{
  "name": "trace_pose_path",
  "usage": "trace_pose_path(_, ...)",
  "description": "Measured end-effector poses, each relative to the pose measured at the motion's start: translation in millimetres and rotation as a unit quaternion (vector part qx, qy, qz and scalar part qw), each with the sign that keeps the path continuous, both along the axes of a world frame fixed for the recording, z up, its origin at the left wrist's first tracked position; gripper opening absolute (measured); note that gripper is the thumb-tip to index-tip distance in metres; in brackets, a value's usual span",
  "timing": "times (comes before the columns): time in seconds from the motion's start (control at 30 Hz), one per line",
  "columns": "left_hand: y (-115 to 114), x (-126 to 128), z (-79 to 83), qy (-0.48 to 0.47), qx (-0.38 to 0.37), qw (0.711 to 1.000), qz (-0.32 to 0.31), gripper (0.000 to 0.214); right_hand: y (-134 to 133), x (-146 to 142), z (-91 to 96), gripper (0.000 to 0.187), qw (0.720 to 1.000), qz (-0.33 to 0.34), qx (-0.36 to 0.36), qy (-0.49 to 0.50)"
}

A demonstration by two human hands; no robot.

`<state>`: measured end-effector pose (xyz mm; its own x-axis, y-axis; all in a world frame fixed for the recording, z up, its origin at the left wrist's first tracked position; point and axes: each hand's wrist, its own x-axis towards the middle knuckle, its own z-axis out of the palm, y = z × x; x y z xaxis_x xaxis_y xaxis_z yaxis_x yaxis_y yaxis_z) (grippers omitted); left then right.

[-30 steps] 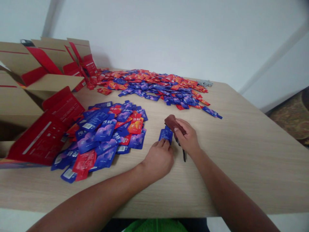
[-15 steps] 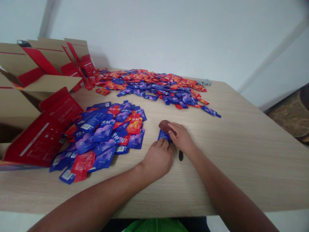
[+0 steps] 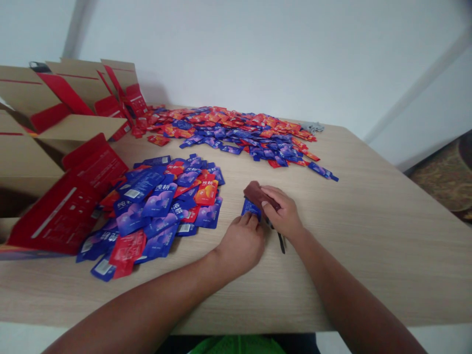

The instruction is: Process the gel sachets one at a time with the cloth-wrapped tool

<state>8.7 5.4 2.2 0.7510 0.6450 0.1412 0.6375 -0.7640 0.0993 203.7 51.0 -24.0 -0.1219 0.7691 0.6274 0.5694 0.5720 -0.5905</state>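
My left hand (image 3: 241, 243) has its fingers bent and pressed on a small blue packet (image 3: 250, 206), holding it flat on the table. My right hand (image 3: 283, 211) is closed round a folded brown cloth (image 3: 258, 192), which lies just above the packet's far edge and partly over it. A thin black object (image 3: 281, 243) sticks out below my right palm; its upper part is hidden, so I cannot tell its kind. To the left lies a near pile of blue and red packets (image 3: 158, 201).
Opened red and tan cardboard boxes (image 3: 70, 211) stand along the left. A wide heap of red and blue packets (image 3: 236, 132) runs along the back by the wall, with a grey crumpled thing (image 3: 313, 128) at its right end. The wooden table (image 3: 361, 221) stretches to the right.
My right hand has drawn slightly right and down with the brown cloth, showing more of the cloth and of the black object. My left hand stays on the blue packet.
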Motion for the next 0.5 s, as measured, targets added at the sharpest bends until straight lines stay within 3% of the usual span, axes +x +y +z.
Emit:
trace_pose_path(0.1,0.2,0.4,-3.7,-0.007,0.007,1.000,0.001,0.034,-0.1,-2.1,-4.5,0.040,0.994,0.074,-0.046,-0.072)
trace_pose_path(0.17,0.2,0.7,-5.0,-0.008,0.009,1.000,0.005,0.035,2.7,-1.6,-9.4,0.042,0.989,0.083,-0.062,-0.103)
trace_pose_path(0.5,-0.4,1.5,-0.4,-0.009,0.018,1.000,0.011,0.029,16.9,0.3,-18.7,0.045,0.984,0.003,-0.080,-0.162)
